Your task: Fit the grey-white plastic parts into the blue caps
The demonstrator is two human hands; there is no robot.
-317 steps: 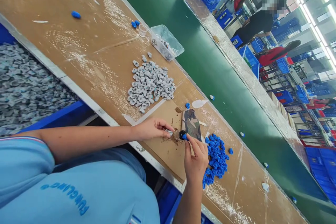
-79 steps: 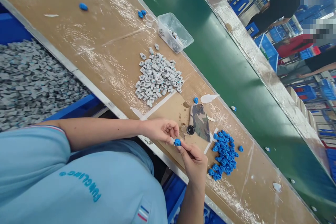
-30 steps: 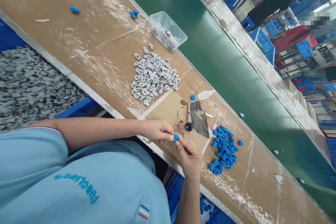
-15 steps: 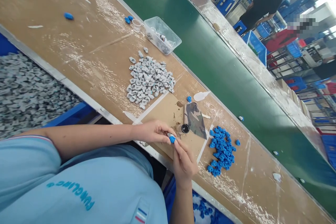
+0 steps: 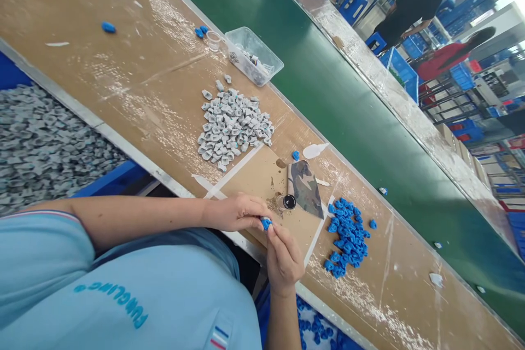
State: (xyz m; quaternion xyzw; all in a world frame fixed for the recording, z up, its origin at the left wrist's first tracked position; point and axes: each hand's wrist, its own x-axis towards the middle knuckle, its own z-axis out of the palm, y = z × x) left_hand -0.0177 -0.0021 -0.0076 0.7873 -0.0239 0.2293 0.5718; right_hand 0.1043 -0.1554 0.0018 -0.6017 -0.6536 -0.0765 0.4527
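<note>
Between my two hands is a small blue piece (image 5: pixel 266 223), held at the near edge of the brown table. The fingers of my left hand (image 5: pixel 238 211) are pinched on it from the left. From below and to the right, my right hand (image 5: pixel 284 257) grips the same piece with thumb and fingertips. Just beyond them stands a small cup of dark liquid (image 5: pixel 289 202), beside a camouflage cloth (image 5: pixel 305 188). A pile of grey pieces (image 5: pixel 233 126) lies farther left, and a pile of blue pieces (image 5: pixel 348 235) lies to the right.
Past the table runs a green conveyor belt (image 5: pixel 328 98) with a few small pieces on it. A clear plastic box (image 5: pixel 254 56) stands near the belt. A blue crate (image 5: pixel 106 178) of grey pieces is at the left. People are in the background at upper right.
Both hands have shifted slightly with the held piece, which is turned so that more of its blue side shows. Small pieces on the belt have moved toward the lower right.
</note>
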